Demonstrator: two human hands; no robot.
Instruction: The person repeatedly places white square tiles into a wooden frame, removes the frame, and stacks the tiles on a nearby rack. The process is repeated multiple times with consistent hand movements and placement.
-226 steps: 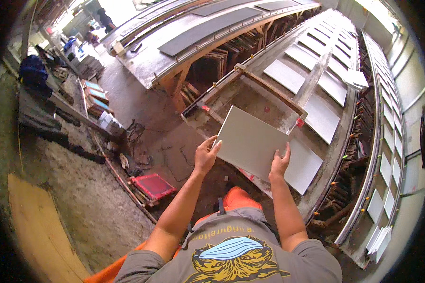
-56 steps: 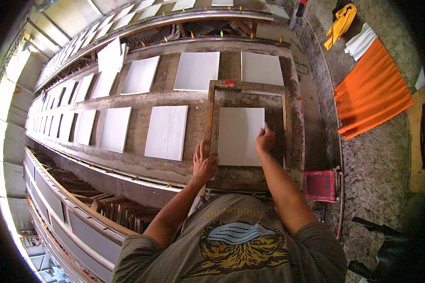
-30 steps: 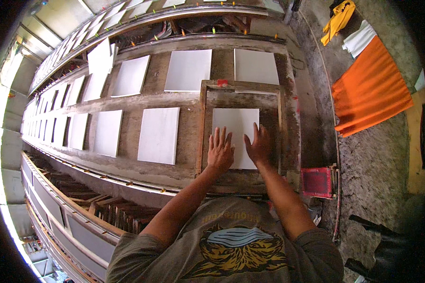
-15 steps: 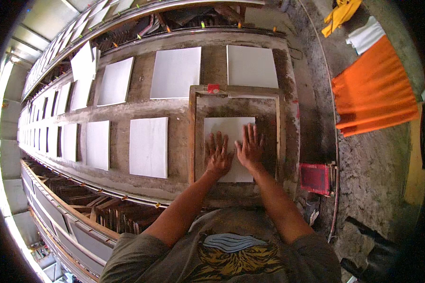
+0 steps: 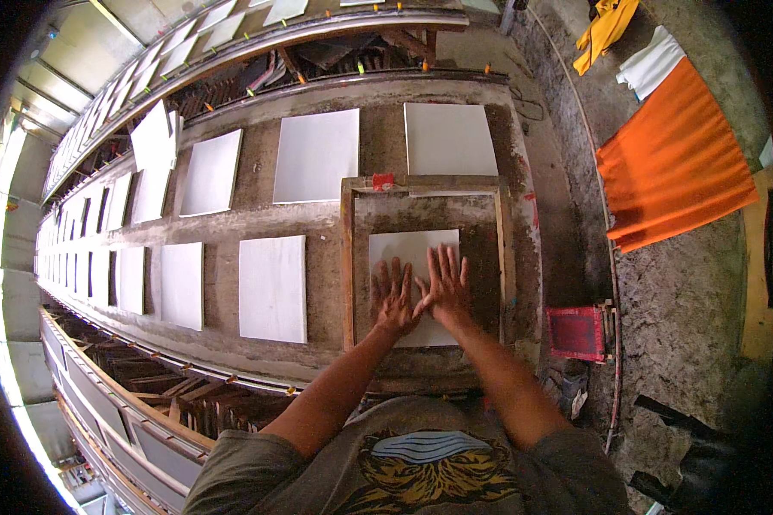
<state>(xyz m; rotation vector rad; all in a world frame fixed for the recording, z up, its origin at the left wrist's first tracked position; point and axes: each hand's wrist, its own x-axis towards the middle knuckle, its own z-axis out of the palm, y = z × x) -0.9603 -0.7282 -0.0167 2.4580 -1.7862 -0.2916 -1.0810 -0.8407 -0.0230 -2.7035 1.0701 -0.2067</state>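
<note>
I've got left hand (image 5: 395, 296) and right hand (image 5: 444, 283) flat, fingers spread, gripping nothing, on the white tile (image 5: 412, 257) inside the wooden frame (image 5: 348, 257); looks stiff, brittle, best lifted by opposite edges.

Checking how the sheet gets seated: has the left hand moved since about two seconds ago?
Yes. The left hand went from the wooden frame's near-left edge onto the white sheet, beside the right hand.

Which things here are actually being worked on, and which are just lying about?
In use: left hand and right hand pressed flat on the white sheet inside the wooden frame.

Lying about: orange cloth, red frame, other white sheets along the bench.
</note>
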